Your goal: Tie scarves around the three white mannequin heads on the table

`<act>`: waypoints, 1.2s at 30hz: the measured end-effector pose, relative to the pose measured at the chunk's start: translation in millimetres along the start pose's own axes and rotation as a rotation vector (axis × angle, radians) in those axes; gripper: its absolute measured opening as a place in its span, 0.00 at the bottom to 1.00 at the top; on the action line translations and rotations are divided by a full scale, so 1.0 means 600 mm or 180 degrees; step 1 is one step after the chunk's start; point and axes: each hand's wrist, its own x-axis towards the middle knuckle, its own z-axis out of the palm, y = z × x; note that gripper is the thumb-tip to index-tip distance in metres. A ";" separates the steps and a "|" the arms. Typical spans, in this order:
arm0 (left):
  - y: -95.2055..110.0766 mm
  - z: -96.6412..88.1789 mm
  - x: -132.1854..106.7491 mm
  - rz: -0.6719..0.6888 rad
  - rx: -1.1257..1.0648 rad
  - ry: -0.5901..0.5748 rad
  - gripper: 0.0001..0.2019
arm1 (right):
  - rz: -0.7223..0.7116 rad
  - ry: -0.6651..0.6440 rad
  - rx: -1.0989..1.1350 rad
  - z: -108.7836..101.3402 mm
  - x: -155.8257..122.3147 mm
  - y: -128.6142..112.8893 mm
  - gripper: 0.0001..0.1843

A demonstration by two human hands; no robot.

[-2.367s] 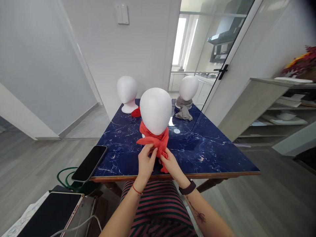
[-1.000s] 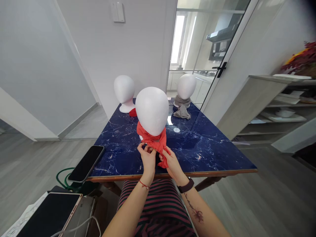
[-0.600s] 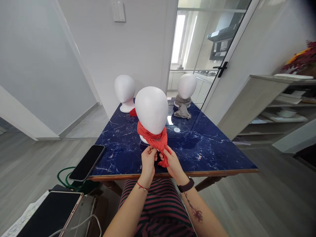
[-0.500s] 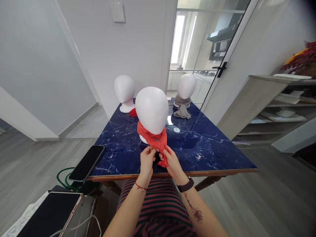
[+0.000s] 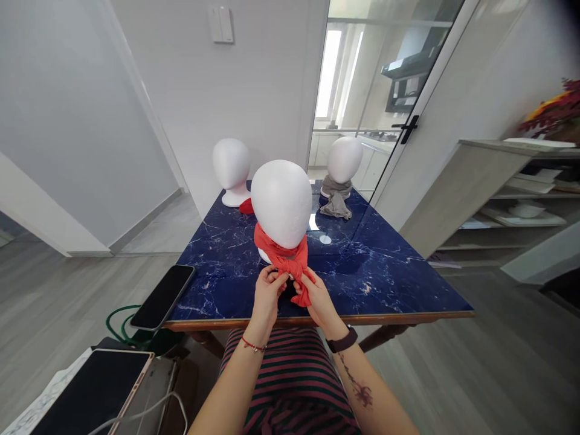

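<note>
The fingers [image 5: 280,280] of the left hand [image 5: 265,302] were closed in a pinch on the red scarf [image 5: 290,266], at the lower edge of its knot; how much cloth lay between them was hidden. The right hand [image 5: 321,304] gripped the scarf's hanging tail, thumb and fingers shut around it, with a loose bit showing underneath. Both hands worked just in front of the front head [image 5: 281,202], whose neck the scarf circled.

Around this near side, a tablet [image 5: 93,393] lay low and to the left of the front head, and a phone [image 5: 164,297] rested to its left, jutting past the corner of the blue table [image 5: 371,278].

By the look of it, most of the work on the front head was done: the scarf was wrapped round and bunched into a knot at the front. What seemed left was settling that knot and its ends, since neither hand had let go. The second end could not be made out, nor could the knot's tightness.

Behind the front head to the left stood another head [image 5: 231,164], its visible neck bare, with a red cloth [image 5: 246,206] beside its base. Behind to the right, a third head [image 5: 345,160] wore a grey scarf [image 5: 336,204], gathered in front with its ends drooping onto the table, apparently finished.
</note>
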 end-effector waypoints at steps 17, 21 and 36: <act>-0.002 0.008 -0.042 -0.0897 -0.0390 0.0071 0.08 | -0.0157 0.0110 0.0184 -0.004 0.005 0.009 0.17; -0.007 0.010 -0.049 -0.0505 -0.0292 0.0151 0.12 | -0.0057 0.0059 0.0104 -0.003 0.003 0.006 0.17; -0.004 0.009 -0.066 0.2441 0.2926 0.0188 0.05 | -0.0076 0.0144 0.0011 -0.005 0.006 0.010 0.19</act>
